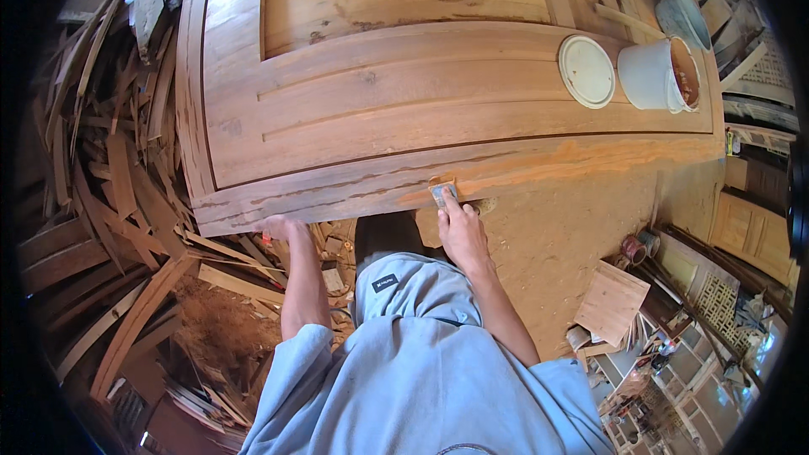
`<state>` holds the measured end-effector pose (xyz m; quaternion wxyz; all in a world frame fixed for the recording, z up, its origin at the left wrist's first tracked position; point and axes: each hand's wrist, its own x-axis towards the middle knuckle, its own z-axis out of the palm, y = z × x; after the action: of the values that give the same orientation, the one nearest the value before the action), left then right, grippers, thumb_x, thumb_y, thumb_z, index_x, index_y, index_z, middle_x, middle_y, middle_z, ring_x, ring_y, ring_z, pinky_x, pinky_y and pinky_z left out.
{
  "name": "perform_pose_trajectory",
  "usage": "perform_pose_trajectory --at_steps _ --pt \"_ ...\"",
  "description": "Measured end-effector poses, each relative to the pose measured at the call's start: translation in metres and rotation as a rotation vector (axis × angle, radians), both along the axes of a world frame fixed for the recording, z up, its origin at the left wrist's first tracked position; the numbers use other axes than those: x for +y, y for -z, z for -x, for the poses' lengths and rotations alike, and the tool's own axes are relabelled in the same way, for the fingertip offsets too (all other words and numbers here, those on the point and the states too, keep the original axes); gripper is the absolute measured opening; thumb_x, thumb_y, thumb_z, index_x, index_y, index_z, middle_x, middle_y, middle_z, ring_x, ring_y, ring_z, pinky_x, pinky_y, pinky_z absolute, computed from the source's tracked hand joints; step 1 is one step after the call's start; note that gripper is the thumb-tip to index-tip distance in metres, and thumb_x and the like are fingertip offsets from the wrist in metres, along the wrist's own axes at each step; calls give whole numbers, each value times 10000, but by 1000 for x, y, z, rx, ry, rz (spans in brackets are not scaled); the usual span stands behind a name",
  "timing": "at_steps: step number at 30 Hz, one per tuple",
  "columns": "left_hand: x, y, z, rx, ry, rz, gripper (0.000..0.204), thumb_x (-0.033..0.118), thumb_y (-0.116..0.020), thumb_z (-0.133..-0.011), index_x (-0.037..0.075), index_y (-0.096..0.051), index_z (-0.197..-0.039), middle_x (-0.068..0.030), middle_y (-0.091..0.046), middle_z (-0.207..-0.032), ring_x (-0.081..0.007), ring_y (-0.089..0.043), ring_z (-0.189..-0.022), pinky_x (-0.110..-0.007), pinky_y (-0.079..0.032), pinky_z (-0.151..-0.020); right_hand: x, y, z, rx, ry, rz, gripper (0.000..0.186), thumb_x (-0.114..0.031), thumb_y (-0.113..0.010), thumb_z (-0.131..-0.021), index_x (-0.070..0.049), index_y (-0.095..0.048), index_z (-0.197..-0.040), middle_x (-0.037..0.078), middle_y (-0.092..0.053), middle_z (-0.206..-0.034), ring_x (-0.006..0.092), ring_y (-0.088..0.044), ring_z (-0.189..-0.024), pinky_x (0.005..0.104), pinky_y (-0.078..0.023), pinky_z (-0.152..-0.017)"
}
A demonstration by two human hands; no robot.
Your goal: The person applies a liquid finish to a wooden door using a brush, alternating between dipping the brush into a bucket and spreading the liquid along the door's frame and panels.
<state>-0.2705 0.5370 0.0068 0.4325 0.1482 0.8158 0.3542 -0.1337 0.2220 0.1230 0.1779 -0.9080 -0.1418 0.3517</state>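
Observation:
A large wooden panel door (354, 118) lies flat in front of me. My right hand (462, 232) pinches a putty knife (442, 194) with an orange-brown smear on its blade. The blade touches the door's near border, where orange-brown filler (581, 152) covers the wood from the knife to the right end. To the left of the knife, dark cracks run along the bare border. At the near left corner, my left hand (286, 227) is closed against the door's edge. Its fingers are mostly hidden, and a small red bit shows beneath them.
On the door's right side stand a white bucket (645, 76) with brown filler inside, its round lid (586, 72) and a grey-blue basin (684, 17). Scrap wood strips (126, 177) pile up on the left. A wooden board (613, 301) and clutter lie on the dirt floor to the right.

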Motion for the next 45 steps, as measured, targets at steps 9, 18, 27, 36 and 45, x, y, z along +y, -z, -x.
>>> perform_pose_trajectory --at_steps 9,18,27,36,45 --pt "-1 0 -2 36 11 40 834 697 -268 -952 23 -416 -1421 -162 -425 -1464 -333 -510 -1232 -492 -447 -1026 24 1 18 -43 59 -4 478 -220 -522 -965 -118 -465 -1428 292 -575 -950 463 -621 -844 520 -514 -736" --pt "-3 -2 1 50 9 70 849 703 -259 -949 12 -423 -1413 -162 -439 -1453 -339 -515 -1227 -493 -450 -1025 28 9 39 -79 27 -19 481 -249 -495 -987 -160 -428 -1454 269 -559 -953 452 -633 -786 526 -531 -675" --pt "-6 -1 2 47 -1 109 864 710 -251 -945 1 -431 -1406 -163 -453 -1442 -344 -519 -1222 -494 -452 -1024 32 32 60 -168 51 -128 477 -223 -549 -966 -130 -470 -1428 245 -559 -924 429 -616 -775 486 -534 -638" --pt "-2 -5 2 43 -26 117 880 716 -242 -941 -9 -439 -1398 -164 -467 -1431 -350 -524 -1217 -495 -454 -1024 43 37 70 -187 24 -191 495 -237 -572 -944 -137 -486 -1421 249 -571 -925 436 -621 -844 514 -526 -714" --pt "-5 -11 14 10 -18 151 896 723 -234 -938 -20 -446 -1391 -165 -481 -1421 -356 -528 -1211 -496 -456 -1023 58 15 -5 -193 -692 24 401 -298 -527 -968 -281 -519 -1369 195 -602 -863 366 -671 -704 490 -549 -606"
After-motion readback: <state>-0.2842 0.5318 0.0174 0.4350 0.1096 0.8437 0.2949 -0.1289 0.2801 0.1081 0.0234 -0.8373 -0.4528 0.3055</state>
